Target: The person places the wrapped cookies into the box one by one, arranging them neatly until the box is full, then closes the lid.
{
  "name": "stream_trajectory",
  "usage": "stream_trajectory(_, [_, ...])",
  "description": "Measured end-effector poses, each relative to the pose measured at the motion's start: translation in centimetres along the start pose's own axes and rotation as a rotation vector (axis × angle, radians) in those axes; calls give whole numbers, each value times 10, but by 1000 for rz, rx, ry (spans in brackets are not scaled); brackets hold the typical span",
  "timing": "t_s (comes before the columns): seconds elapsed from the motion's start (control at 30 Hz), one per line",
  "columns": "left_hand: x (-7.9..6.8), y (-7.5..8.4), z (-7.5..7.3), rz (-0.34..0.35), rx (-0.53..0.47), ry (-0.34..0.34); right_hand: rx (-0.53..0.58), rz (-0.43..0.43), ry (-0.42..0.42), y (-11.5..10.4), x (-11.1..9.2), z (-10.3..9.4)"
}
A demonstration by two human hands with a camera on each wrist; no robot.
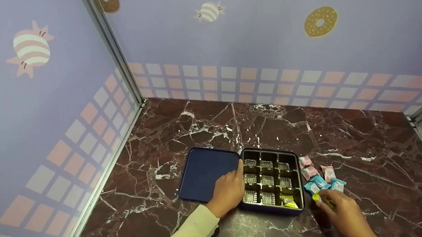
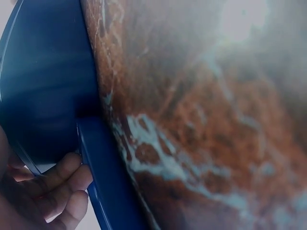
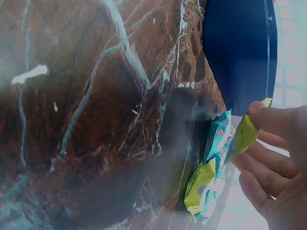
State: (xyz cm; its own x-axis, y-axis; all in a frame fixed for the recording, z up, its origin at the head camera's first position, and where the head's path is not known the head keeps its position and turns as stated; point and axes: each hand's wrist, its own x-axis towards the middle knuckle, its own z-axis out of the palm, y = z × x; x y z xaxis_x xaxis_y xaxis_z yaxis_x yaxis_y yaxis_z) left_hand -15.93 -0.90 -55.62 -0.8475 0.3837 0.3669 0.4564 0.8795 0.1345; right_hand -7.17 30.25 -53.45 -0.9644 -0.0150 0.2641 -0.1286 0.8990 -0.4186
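Observation:
A dark blue tin (image 1: 272, 209) with a divided tray stands on the marble-patterned surface, its lid (image 1: 213, 168) lying flat against its left side. Yellow-wrapped candy (image 1: 289, 201) fills the tray's front right compartment; the other compartments hold none. Where lid and tin meet, my left hand (image 1: 230, 190) rests, its index finger straight along the tin's left edge. In the left wrist view, the other fingertips (image 2: 82, 177) touch the lid's rim. To the tin's right, my right hand (image 1: 345, 207) pinches a yellow-wrapped candy (image 3: 245, 134) between thumb and finger. Below it lies another yellow-wrapped candy (image 3: 199, 189).
Several blue-wrapped candies (image 1: 320, 182) and pink-wrapped candies (image 1: 328, 173) lie loosely beside the tin's right wall. White specks dot the surface behind the tin. Patterned panels (image 1: 228, 35) rise at the back and left, and one edge shows at the far right.

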Motion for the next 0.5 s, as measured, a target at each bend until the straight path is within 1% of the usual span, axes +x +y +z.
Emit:
stream_trajectory(0.13, [0, 0, -1, -4, 0, -1, 16, -16, 27, -2, 2, 1])
stream_trajectory(0.33, [0, 0, -2, -6, -11, -6, 10, -56, 109, -2, 2, 1])
stream_trajectory(0.5, [-1, 0, -1, 2, 4, 19, 17, -66, 157, -2, 2, 2])
